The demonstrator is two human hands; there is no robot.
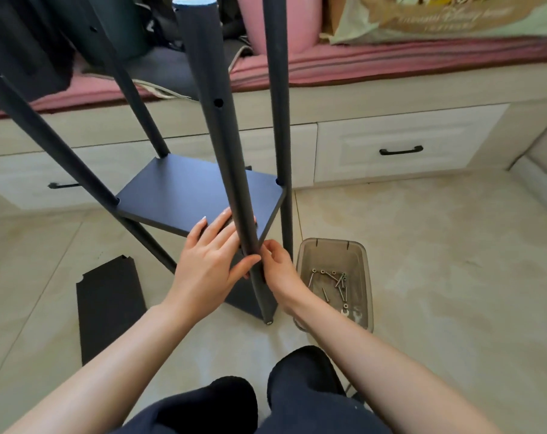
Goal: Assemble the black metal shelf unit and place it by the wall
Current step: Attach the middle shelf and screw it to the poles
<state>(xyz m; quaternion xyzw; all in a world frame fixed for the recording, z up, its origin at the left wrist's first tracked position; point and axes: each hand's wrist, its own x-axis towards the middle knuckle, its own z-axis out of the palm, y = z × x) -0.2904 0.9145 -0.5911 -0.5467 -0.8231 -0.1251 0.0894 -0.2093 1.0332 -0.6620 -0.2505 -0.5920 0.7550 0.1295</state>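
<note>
The black metal shelf unit stands on the tiled floor in front of me, with round black posts and a dark shelf board (184, 195) fitted between them. The nearest post (216, 145) runs from the top of the view down to a foot near the floor. My left hand (209, 261) lies flat on the front corner of the board, its thumb against the post. My right hand (278, 267) pinches something small at the post's right side, level with the board; what it pinches is hidden. A loose black board (109, 305) lies on the floor at the left.
A translucent plastic box (364, 277) with several long bolts and small wrenches sits on the floor right of the post. White drawers (400, 148) under a pink-cushioned bench run along the back. My dark-trousered knees (266, 402) are at the bottom.
</note>
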